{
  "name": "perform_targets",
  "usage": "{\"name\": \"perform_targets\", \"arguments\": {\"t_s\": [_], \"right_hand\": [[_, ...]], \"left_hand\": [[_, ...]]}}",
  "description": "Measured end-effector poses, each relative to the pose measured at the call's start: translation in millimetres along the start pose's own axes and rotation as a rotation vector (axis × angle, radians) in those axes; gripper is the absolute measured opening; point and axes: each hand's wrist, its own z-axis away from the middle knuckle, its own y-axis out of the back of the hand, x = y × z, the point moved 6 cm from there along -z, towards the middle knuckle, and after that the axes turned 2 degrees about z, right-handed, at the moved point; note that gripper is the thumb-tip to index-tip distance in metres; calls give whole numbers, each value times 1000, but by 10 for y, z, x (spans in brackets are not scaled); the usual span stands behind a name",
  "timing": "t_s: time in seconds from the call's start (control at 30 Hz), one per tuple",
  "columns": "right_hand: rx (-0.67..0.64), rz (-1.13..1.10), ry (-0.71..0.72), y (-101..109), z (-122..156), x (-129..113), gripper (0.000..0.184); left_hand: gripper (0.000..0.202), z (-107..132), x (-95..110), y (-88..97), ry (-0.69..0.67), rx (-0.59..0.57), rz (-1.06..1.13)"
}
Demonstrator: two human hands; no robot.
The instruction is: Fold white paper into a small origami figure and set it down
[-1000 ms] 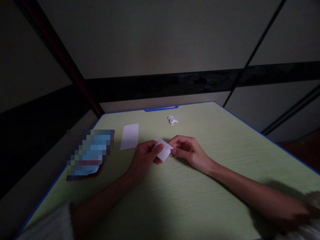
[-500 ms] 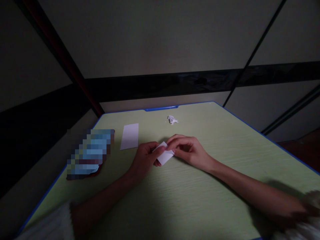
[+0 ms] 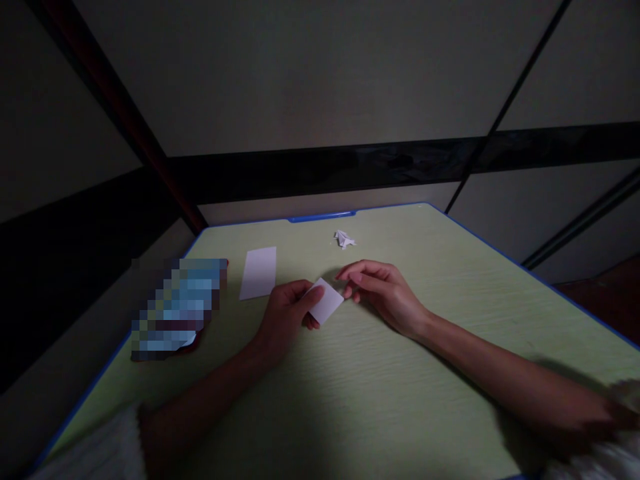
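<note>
A small white square of paper [image 3: 327, 306] is pinched in my left hand [image 3: 287, 313], its thumb on top and fingers underneath, turned so one corner points toward me. My right hand [image 3: 387, 290] hovers just to the right of the paper's corner, fingers loosely curled and apart, holding nothing. Beyond the hands lies a small folded white paper figure [image 3: 343, 239], shaped somewhat like a frog. A flat white paper sheet [image 3: 259, 273] rests on the table to the left of the figure.
The pale green table [image 3: 430, 413] has a blue rim and a blue handle strip [image 3: 323, 217] at its far edge. On the left lies a blurred-out rectangular object [image 3: 183, 307] with a dark red edge. Cabinet panels [image 3: 320, 87] stand right behind the table.
My right hand has let go of the paper square and drawn slightly right, its fingers opening. The left hand keeps its grip, with the whole square now more visible.
</note>
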Motion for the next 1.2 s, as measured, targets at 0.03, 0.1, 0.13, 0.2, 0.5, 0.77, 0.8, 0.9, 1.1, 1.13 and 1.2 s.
{"name": "perform_targets", "arguments": {"t_s": [0.03, 0.1, 0.13, 0.2, 0.5, 0.77, 0.8, 0.9, 1.1, 1.13, 1.2], "right_hand": [[6, 1, -4, 5, 1, 6, 8], [-3, 13, 1, -3, 6, 11, 5], [-12, 23, 4, -12, 9, 13, 7], [-40, 41, 17, -37, 14, 8, 9], [-188, 124, 148, -120, 32, -86, 7], [-232, 247, 169, -173, 61, -101, 8], [-237, 241, 161, -173, 63, -100, 9], [-249, 208, 140, -171, 66, -100, 9], [-239, 196, 138, -167, 59, -91, 10], [-235, 202, 142, -167, 57, -89, 11], [-229, 209, 146, -166, 54, -83, 11]], "left_hand": [[22, -1, 0, -2, 0, -2, -2], [22, -2, 5, -9, 0, -6, -15], [22, -3, 7, -12, 1, -7, -21], [22, -3, 10, -18, 3, -7, -27], [24, 10, 24, -39, 2, -27, -88], [25, 22, 70, -37, -10, -3, -150], [25, 23, 70, -35, -7, 0, -155], [25, 24, 65, -34, 4, 8, -162], [24, 22, 63, -41, -11, -4, -156], [24, 21, 60, -44, -12, -13, -152], [23, 20, 55, -50, -14, -27, -150]]}}
